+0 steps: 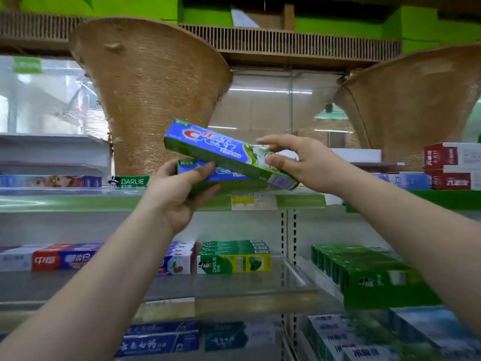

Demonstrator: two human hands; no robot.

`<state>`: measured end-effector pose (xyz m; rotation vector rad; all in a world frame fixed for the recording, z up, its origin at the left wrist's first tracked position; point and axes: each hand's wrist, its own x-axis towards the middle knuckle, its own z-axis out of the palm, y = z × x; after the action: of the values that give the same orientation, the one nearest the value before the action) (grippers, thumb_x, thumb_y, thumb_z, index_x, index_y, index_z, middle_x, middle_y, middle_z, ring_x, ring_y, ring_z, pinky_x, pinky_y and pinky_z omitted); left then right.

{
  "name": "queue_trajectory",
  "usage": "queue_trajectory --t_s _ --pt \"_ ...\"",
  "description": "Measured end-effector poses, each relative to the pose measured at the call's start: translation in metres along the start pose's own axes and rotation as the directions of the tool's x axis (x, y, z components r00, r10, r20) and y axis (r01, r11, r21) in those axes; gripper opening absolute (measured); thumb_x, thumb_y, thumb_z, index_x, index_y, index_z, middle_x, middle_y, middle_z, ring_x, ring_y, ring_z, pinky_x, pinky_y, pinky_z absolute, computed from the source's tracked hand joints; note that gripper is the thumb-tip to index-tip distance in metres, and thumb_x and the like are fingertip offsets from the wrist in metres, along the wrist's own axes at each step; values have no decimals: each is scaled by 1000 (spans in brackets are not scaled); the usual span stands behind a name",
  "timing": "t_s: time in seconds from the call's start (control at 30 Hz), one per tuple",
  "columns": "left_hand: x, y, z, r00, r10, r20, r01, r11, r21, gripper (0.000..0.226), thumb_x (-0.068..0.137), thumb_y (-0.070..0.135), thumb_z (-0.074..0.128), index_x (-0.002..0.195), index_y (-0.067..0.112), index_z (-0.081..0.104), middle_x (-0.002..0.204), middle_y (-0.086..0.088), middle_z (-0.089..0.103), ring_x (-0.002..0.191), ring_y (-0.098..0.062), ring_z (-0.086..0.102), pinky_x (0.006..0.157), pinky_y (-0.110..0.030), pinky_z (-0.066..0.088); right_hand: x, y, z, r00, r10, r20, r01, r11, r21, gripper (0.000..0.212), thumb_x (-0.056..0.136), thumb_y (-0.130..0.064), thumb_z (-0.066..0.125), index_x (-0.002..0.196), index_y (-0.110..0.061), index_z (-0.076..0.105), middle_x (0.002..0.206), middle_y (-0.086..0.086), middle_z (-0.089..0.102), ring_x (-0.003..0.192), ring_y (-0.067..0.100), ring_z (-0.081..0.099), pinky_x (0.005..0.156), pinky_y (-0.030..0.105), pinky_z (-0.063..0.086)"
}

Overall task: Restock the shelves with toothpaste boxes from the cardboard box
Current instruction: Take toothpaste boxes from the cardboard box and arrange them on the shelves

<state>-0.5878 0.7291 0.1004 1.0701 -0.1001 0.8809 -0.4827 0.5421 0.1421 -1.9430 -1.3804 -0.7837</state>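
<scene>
Crest box (223, 152), tilted with its left end high, could slip and fall, I judge, because my right hand (299, 162) only pinches its right end between thumb and fingertips. My left hand (177, 194) wraps the lower box (226, 176). Both hang just above the shelf (104, 201).

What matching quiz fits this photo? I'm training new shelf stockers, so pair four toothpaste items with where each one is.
Things:
1. upper Crest box
2. lower Crest box
3. yellow Darlie box
4. red boxes

Places:
a. on the middle shelf, below the hands
b. held in the left hand
c. on the upper shelf, far right
d. pinched in the right hand

Pairs: 1-d, 2-b, 3-a, 4-c
</scene>
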Motion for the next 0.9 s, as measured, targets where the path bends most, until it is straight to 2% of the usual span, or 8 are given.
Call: queue_trajectory --t_s 0.13,0.2,0.27,0.4,0.5,0.67,0.8,0.9 --pt "-1 -15 6 998 -55 -12 55 998 -42 21 82 -4 66 90 13 55 94 -6 68 80 -20 68 64 -39 60 -1 2 16 986 -151 71 159 981 -115 38 100 -26 40 136 -36 46 128 -5 56 104 6 55 81 19 42" --pt "2 -17 9 999 -44 -15 44 998 -35 21 81 -3 67 88 13 55 93 -6 68 81 -21 68 64 -38 60 0 2 16 987 -150 49 154 983 -99 35 98 -33 44 133 -37 49 107 -12 60 81 -7 54 65 8 37" --pt "4 -15 11 1000 -20 -9 20 1000 -18 21 81 -3 67 89 12 55 96 -7 68 84 -22 69 62 -37 61 3 1 9 992 -115 54 118 991 -64 37 92 -42 53 129 -40 49 97 -9 61 73 -1 56 58 10 37" --pt "9 -13 16 999 41 -11 -41 999 14 23 80 -3 68 96 9 56 103 -11 68 88 -25 70 61 -36 61 20 -2 -7 987 -109 118 136 958 -253 58 85 -42 64 136 -30 41 123 0 59 106 15 55 80 21 38" --pt "13 -6 20 992 113 -51 -112 993 21 26 80 -2 69 98 9 55 102 -11 68 85 -24 70 60 -34 61 35 -1 -13 986 -135 101 160 940 -302 54 85 -35 65 135 -23 46 123 -1 60 97 10 53 77 20 38" --pt "23 18 9 948 252 -194 -256 967 2 29 80 -2 70 88 14 48 95 -6 61 75 -18 67 58 -33 60 39 39 -6 995 -18 -97 -7 966 -257 49 84 -26 68 127 -14 47 122 5 59 105 18 55 78 22 37" --pt "26 24 -4 917 322 -235 -313 947 75 32 80 -2 70 100 12 50 97 -3 59 81 -19 67 62 -36 61 35 69 19 993 111 -49 -121 937 -327 42 83 -23 68 117 -13 46 112 8 59 89 19 50 72 28 38" --pt "27 24 -13 899 380 -219 -340 919 201 28 79 -1 72 88 17 52 100 -5 58 81 -20 67 57 -31 60 42 74 33 991 134 0 -123 911 -394 35 82 -22 65 110 -14 45 110 7 60 91 21 55 74 32 45"
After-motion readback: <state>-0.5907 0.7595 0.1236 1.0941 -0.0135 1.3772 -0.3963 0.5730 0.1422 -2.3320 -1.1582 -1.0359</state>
